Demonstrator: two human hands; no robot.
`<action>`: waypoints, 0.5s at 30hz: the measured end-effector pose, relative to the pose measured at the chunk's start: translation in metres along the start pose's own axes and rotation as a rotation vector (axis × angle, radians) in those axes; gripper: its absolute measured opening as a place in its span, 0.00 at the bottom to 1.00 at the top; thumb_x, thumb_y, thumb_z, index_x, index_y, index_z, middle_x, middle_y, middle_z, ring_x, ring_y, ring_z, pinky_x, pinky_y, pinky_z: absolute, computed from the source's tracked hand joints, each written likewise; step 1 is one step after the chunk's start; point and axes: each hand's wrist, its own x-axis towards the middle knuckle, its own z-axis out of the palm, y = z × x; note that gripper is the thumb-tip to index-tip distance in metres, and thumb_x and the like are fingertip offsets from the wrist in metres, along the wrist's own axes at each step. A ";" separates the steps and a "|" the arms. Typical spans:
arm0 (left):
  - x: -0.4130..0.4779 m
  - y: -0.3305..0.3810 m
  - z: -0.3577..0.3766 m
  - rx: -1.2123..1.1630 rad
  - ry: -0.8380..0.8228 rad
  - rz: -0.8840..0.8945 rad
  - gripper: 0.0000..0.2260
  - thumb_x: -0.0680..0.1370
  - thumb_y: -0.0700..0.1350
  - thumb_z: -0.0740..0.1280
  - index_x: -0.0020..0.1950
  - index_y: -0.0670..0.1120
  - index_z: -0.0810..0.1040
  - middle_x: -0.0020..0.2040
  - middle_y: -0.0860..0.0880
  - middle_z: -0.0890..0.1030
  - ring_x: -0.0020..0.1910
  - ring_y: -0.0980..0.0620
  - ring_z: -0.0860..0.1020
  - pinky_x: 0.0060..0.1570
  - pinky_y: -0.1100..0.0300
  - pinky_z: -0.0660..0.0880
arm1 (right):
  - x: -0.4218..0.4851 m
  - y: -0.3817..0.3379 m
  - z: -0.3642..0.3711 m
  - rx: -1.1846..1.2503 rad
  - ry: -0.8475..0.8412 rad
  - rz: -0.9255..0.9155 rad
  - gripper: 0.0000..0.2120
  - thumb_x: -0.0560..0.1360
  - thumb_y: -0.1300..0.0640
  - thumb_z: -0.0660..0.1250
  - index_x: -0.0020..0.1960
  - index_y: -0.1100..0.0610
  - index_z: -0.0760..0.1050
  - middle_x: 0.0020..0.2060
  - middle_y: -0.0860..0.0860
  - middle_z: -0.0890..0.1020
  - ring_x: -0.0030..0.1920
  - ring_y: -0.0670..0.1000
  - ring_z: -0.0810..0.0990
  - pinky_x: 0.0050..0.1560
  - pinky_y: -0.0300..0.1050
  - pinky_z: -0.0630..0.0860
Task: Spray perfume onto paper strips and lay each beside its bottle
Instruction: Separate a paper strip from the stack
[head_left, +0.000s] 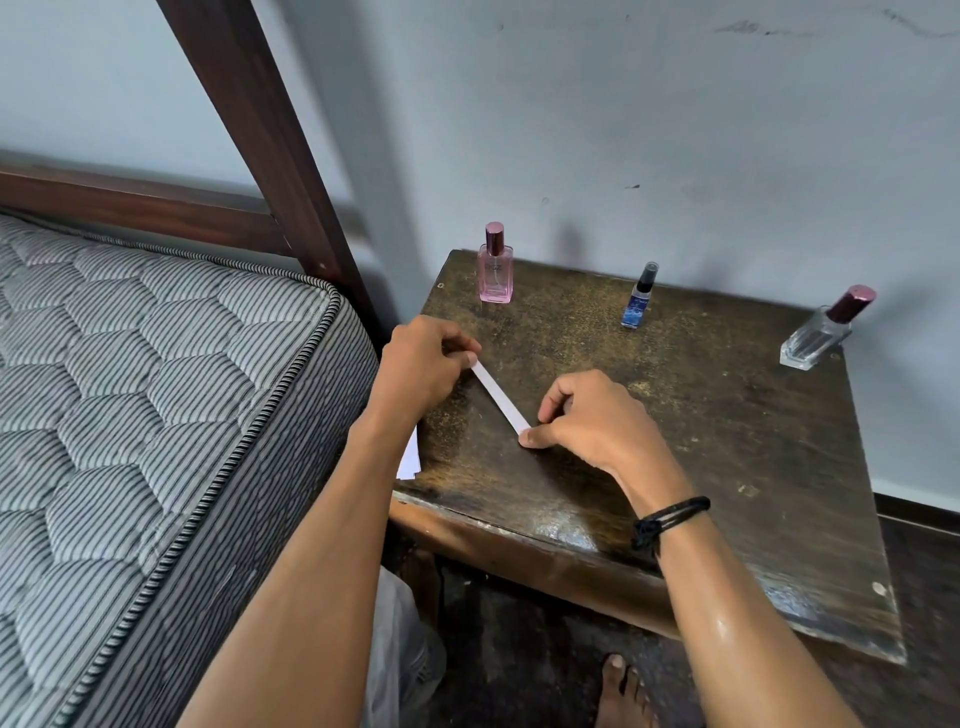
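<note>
I hold one strip (498, 397) at the front left of the table (675, 441), with the left grip (421, 364) pinching its far end and the right grip (597, 415) pinching its near end. I cannot tell whether the strip touches the table. It is well apart from the pink bottle (496, 270), blue bottle (639, 299) and clear bottle (821, 332) along the back, and more strips (410, 460) lie at the left edge, partly under my left wrist.

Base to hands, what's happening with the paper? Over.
Left hand and right hand each pinch one end of the paper strip. Pink bottle, blue bottle, clear bottle untouched. Nothing blocking.
</note>
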 end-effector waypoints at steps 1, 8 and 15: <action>0.000 0.000 0.000 -0.002 0.002 0.011 0.04 0.76 0.43 0.74 0.49 0.51 0.86 0.45 0.54 0.84 0.48 0.55 0.80 0.53 0.60 0.76 | 0.000 0.000 -0.001 -0.001 -0.005 -0.003 0.15 0.65 0.45 0.83 0.42 0.48 0.79 0.39 0.43 0.79 0.42 0.48 0.79 0.42 0.48 0.73; 0.004 -0.001 0.006 0.012 -0.015 0.039 0.04 0.76 0.44 0.75 0.49 0.51 0.86 0.42 0.58 0.82 0.44 0.58 0.79 0.48 0.62 0.72 | 0.004 0.002 -0.002 0.033 -0.035 -0.021 0.18 0.63 0.45 0.84 0.42 0.48 0.78 0.39 0.44 0.78 0.42 0.49 0.78 0.44 0.49 0.73; 0.009 -0.008 -0.002 -0.056 0.066 0.003 0.05 0.76 0.42 0.74 0.49 0.52 0.85 0.40 0.56 0.83 0.42 0.56 0.81 0.49 0.57 0.80 | 0.011 0.009 -0.005 0.272 -0.037 -0.006 0.15 0.67 0.46 0.83 0.42 0.52 0.80 0.34 0.47 0.80 0.35 0.50 0.78 0.43 0.50 0.74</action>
